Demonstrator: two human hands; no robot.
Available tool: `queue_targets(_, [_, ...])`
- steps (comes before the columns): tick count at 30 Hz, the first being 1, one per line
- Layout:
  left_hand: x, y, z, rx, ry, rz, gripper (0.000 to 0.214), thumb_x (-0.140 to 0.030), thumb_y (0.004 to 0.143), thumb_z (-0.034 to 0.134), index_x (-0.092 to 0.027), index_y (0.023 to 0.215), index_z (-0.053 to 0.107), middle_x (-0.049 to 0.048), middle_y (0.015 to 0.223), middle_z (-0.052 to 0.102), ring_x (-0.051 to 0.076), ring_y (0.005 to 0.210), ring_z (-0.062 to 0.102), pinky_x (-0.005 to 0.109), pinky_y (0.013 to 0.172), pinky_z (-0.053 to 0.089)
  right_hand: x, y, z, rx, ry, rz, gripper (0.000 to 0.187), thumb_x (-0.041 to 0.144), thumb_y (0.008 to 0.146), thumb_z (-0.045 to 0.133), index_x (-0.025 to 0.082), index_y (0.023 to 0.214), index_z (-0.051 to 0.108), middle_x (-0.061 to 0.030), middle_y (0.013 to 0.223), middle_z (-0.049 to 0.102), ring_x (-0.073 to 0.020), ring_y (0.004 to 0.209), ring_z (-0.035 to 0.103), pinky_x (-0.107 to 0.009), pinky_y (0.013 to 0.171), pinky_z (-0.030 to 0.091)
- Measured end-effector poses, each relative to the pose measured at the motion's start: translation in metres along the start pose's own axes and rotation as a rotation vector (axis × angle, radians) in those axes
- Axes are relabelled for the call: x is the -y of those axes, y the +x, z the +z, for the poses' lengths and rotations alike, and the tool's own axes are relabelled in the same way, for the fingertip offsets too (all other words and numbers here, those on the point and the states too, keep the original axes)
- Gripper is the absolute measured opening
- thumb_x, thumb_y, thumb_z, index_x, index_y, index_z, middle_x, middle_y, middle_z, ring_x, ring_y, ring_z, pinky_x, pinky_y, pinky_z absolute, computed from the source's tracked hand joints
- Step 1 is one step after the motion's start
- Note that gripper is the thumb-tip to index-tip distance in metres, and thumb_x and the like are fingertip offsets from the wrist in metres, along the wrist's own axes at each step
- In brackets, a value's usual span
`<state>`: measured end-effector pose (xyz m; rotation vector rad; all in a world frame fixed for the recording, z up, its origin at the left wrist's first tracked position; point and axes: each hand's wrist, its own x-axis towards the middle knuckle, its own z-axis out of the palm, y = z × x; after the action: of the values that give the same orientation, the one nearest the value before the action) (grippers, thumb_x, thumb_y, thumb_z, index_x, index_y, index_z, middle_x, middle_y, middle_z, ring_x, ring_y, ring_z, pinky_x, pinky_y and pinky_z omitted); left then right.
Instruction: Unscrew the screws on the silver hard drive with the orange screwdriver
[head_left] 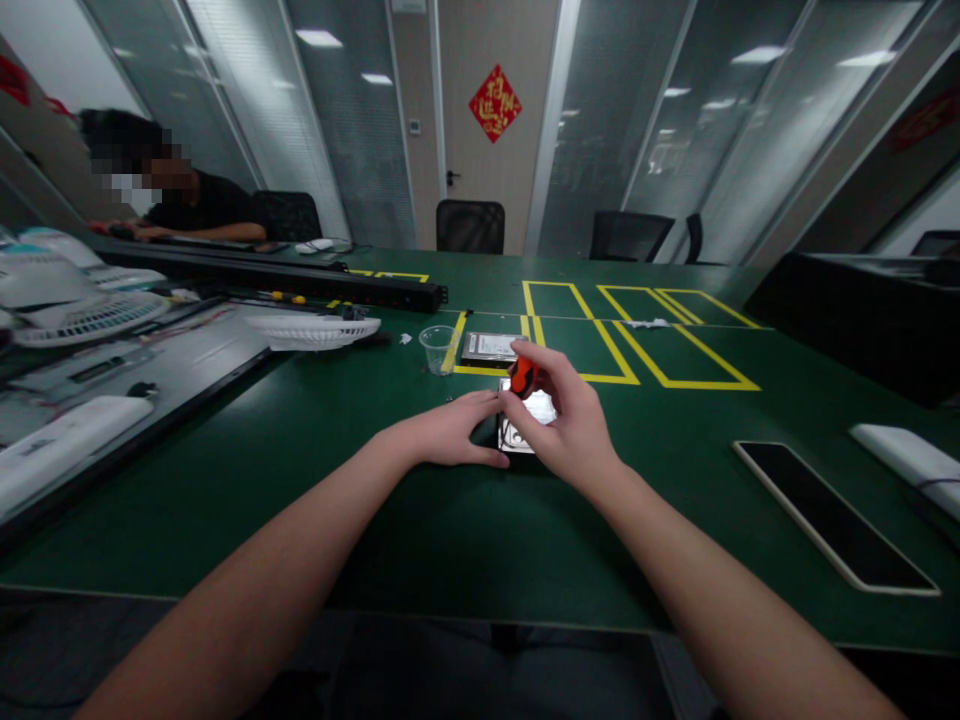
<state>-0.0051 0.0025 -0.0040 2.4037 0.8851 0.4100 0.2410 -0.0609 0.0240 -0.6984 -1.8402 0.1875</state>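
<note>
Near the middle of the green tabletop, the left hand lies flat with fingers together against a metal hard drive, the right hand clamps its fingers on an orange-handled screwdriver above it, and a clear plastic cup stands beyond.

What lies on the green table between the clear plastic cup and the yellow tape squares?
In the head view, a flat grey hard drive lies between the clear plastic cup and the yellow tape squares.
</note>
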Motion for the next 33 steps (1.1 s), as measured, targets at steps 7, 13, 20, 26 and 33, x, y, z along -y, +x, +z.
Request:
queue_targets(7, [0.0002, 0.0008, 0.0007, 0.008, 0.005, -0.017, 0.104, -0.064, 0.1, 0.109, -0.027, 0.187, 0.067, 0.0203, 0.198, 0.066, 0.052, 0.186, 0.061, 0.07, 0.155, 0.05, -0.0024, 0.0004, -0.0007, -0.003, -0.01, 0.014, 0.051, 0.031, 0.119, 0.082, 0.035, 0.169, 0.077, -0.0097, 0.134, 0.089, -0.0342, 0.114, 0.086, -0.054, 0.099, 0.077])
queue_targets(13, [-0.0008, 0.0013, 0.0014, -0.001, 0.012, -0.011, 0.103, -0.06, 0.098, 0.111, -0.027, 0.186, 0.068, 0.0203, 0.198, 0.065, 0.051, 0.186, 0.062, 0.07, 0.157, 0.048, -0.0008, 0.0001, 0.0014, -0.009, -0.021, 0.015, 0.051, 0.028, 0.119, 0.08, 0.035, 0.17, 0.076, -0.009, 0.132, 0.089, -0.0318, 0.108, 0.084, -0.053, 0.098, 0.076])
queue_targets(20, [-0.0016, 0.0015, 0.0008, 0.0, 0.001, -0.003, 0.1, -0.061, 0.099, 0.111, -0.029, 0.184, 0.069, 0.0186, 0.194, 0.069, 0.052, 0.184, 0.064, 0.069, 0.155, 0.051, 0.0003, -0.0002, 0.0009, -0.006, -0.011, 0.015, 0.054, 0.025, 0.119, 0.076, 0.035, 0.172, 0.076, -0.0089, 0.135, 0.088, -0.0304, 0.111, 0.085, -0.051, 0.1, 0.076])
queue_targets(26, [-0.0046, 0.0007, -0.0011, 0.009, -0.014, -0.022, 0.099, -0.058, 0.097, 0.112, -0.026, 0.182, 0.071, 0.02, 0.194, 0.069, 0.053, 0.182, 0.065, 0.071, 0.155, 0.05, 0.0002, -0.0002, 0.0013, -0.01, 0.005, -0.006, 0.057, 0.023, 0.118, 0.075, 0.036, 0.173, 0.075, -0.0081, 0.137, 0.088, -0.0292, 0.112, 0.085, -0.05, 0.101, 0.076])
queue_targets(33, [-0.0035, 0.0009, -0.0007, 0.002, -0.022, -0.015, 0.1, -0.061, 0.097, 0.111, -0.027, 0.182, 0.07, 0.0205, 0.191, 0.071, 0.053, 0.182, 0.064, 0.072, 0.154, 0.051, 0.0016, 0.0005, 0.0001, 0.015, -0.002, 0.022, 0.06, 0.023, 0.116, 0.076, 0.035, 0.175, 0.073, -0.0094, 0.14, 0.089, -0.0309, 0.114, 0.086, -0.052, 0.103, 0.077])
